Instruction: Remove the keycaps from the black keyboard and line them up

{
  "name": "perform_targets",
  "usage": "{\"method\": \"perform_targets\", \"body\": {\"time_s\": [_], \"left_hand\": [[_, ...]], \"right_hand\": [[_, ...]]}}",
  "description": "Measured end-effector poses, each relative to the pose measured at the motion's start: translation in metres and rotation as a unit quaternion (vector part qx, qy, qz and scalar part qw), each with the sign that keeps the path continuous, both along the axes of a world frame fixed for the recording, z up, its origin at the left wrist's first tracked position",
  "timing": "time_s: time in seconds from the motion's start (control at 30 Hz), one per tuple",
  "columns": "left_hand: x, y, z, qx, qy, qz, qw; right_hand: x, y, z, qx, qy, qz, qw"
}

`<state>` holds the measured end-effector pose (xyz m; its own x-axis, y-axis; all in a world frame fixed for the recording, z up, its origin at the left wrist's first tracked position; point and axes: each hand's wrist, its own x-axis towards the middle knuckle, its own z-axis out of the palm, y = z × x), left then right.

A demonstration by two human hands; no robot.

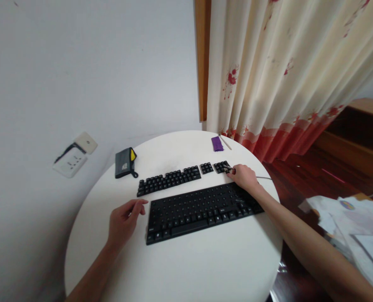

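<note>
A black keyboard (pixel 186 212) lies across the round white table; many upper positions show no keycaps, while the bottom rows still carry them. Behind it are removed black keycaps, set out as a long block (pixel 169 181), a small block (pixel 206 168) and another small block (pixel 221 166). My right hand (pixel 243 176) reaches over the keyboard's right end, its fingers closed on a small metal tool (pixel 228 167) at the rightmost block. The tool's exact kind is unclear. Beside the keyboard's left edge rests my left hand (pixel 125 220), fingers loosely bent and apart, holding nothing.
A dark grey pouch (pixel 123 162) with a yellow patch lies at the back left. Toward the back right are a purple cloth (pixel 217 144) and a thin brush-like stick (pixel 226 142). A cable (pixel 264 178) runs off the right edge. Wall and curtain (pixel 252 75) stand behind.
</note>
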<state>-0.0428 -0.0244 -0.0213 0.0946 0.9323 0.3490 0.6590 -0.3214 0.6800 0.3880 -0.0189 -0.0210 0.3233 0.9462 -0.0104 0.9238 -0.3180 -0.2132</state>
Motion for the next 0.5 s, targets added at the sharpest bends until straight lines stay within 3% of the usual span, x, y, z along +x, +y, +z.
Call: {"method": "perform_targets", "body": {"time_s": [0.5], "left_hand": [[0.002,-0.0005,0.004,0.006,0.001,-0.005,1.0]], "right_hand": [[0.0048,0.0033,-0.0002,-0.004,0.005,-0.014,1.0]]}}
